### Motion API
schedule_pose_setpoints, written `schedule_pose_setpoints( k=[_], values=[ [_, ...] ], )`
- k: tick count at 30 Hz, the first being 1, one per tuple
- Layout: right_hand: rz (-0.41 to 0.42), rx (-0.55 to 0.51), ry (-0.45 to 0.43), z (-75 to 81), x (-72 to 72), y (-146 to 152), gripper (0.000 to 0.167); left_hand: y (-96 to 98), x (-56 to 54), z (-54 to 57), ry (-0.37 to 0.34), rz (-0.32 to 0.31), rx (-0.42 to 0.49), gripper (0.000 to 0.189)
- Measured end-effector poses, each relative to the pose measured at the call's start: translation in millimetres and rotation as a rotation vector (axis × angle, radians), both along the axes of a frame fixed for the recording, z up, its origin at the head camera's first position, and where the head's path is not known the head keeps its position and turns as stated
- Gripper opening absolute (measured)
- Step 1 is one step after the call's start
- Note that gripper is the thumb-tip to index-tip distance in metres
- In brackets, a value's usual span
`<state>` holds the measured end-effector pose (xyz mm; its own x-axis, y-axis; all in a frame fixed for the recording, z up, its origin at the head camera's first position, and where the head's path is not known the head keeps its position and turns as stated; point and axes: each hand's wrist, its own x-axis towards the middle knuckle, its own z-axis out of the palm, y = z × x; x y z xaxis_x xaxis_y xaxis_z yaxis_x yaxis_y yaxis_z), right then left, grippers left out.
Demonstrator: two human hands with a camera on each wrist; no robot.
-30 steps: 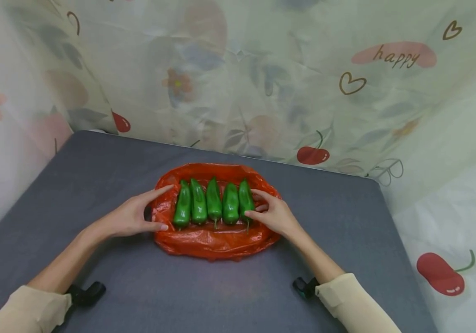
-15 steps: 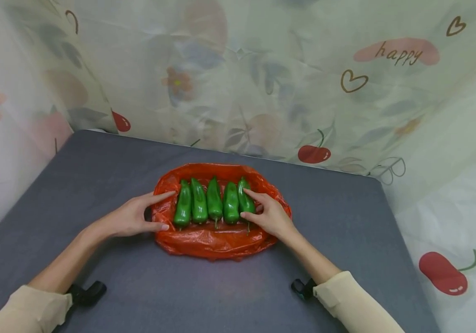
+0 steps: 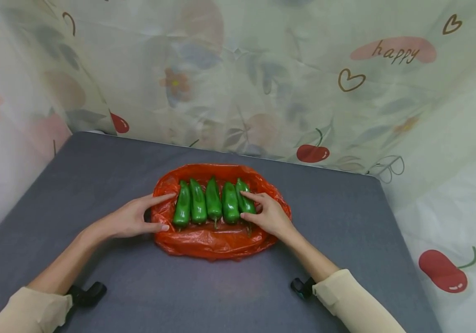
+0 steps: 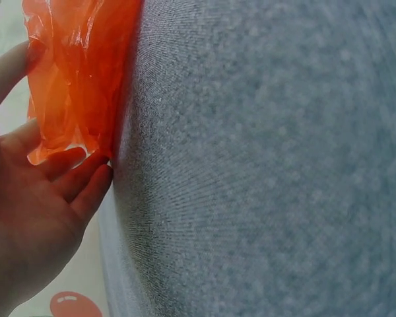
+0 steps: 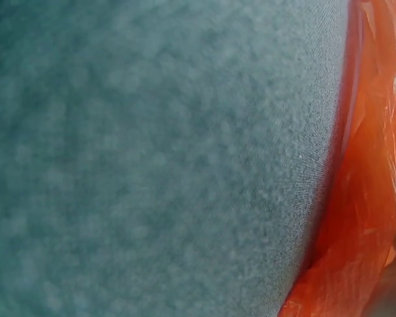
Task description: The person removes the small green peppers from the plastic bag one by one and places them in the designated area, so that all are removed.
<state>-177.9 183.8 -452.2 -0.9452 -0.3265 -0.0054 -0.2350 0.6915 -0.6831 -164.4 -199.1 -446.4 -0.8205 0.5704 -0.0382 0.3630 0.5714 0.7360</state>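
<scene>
A red plastic bag (image 3: 204, 243), mouth spread wide, lies on the table holding several green peppers (image 3: 214, 201) in a row. My left hand (image 3: 127, 219) rests at its left end, with thumb and index finger spread over the rim. In the left wrist view the other fingers of that hand (image 4: 33, 205) are loosely bent against the bag (image 4: 79, 72). My right hand (image 3: 271, 215) holds the rightmost pepper (image 3: 246, 203) with thumb and index finger across it. That pepper leans left at its tip. The right wrist view shows mostly bag (image 5: 356, 218) and cloth.
Dark grey cloth covers the table (image 3: 229, 296). A pale patterned curtain (image 3: 242, 83) hangs behind the table and at both sides. Black straps with cameras (image 3: 88, 294) sit at the wrists, beside cream sleeves.
My right hand has shifted left, its index finger moving over the rightmost pepper. That pepper's top has tilted left toward its neighbour. The bag's right side bulges out further. My left hand stays put.
</scene>
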Motion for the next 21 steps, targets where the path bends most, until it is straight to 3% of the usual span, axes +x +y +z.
schedule_pose_setpoints(
  k=[21],
  values=[
    [-0.013, -0.186, -0.119, 9.2, -0.8, 15, 0.056, 1.3, -0.3, 0.5, 0.003, 0.010, -0.016, 0.082]
  ],
)
